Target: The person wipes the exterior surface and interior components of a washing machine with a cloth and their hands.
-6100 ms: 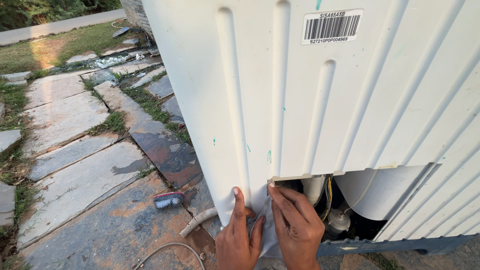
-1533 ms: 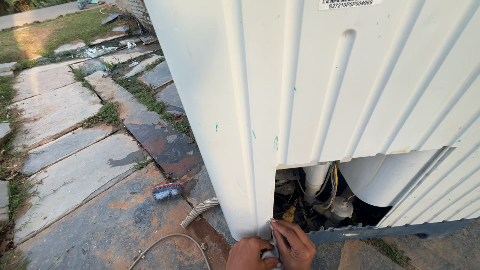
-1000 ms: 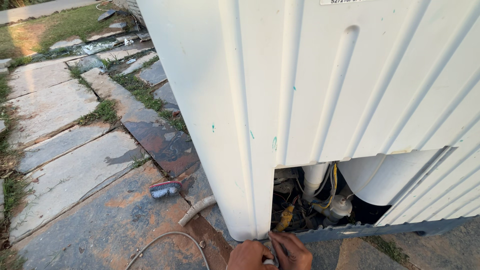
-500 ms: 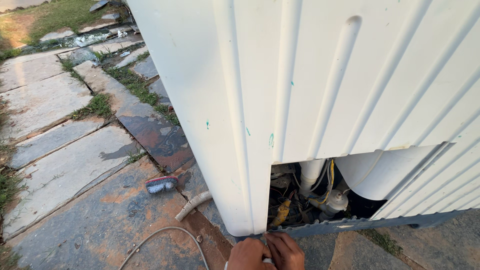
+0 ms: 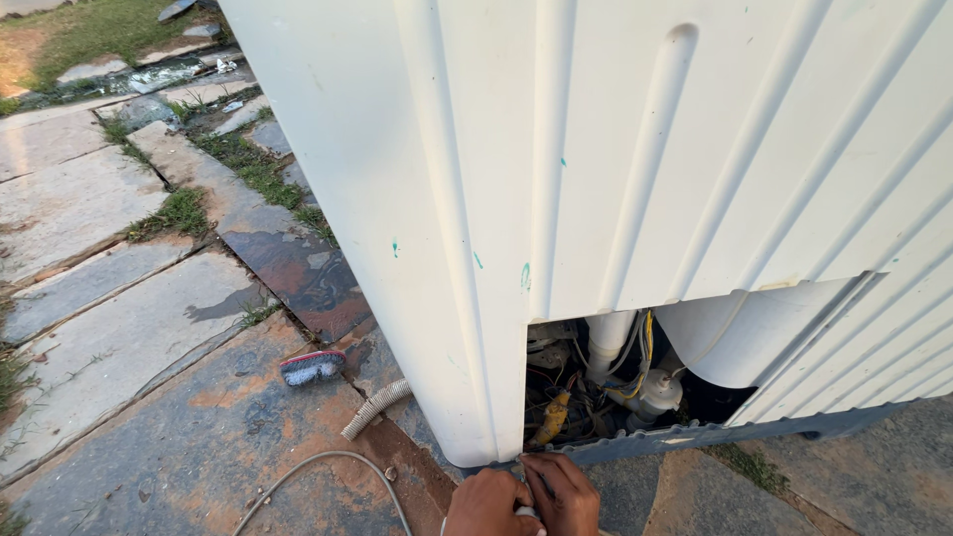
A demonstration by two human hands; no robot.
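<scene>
A tall white ribbed appliance cabinet [image 5: 635,149] stands on stone paving. Its lower back panel is off, and the opening [image 5: 606,387] shows wires, a white pipe, a yellow part and a white drum. My left hand [image 5: 486,504] and my right hand [image 5: 564,494] are pressed together at the bottom edge of the view, right at the cabinet's bottom corner. A small white piece [image 5: 525,512] shows between them, with my left hand curled on it. My right fingertips reach the grey base rim [image 5: 695,435]. Both wrists are cut off by the frame.
A small brush [image 5: 312,366] lies on the wet stone slab to the left. A ribbed grey hose end [image 5: 375,408] pokes out beside the cabinet, and a thin cable [image 5: 328,467] loops across the paving. Grass grows between the slabs further left.
My hands have come down from the edge of the panel opening to the cabinet's bottom corner, and the fingers have gone from flat to curled. The view has tilted down with them.
</scene>
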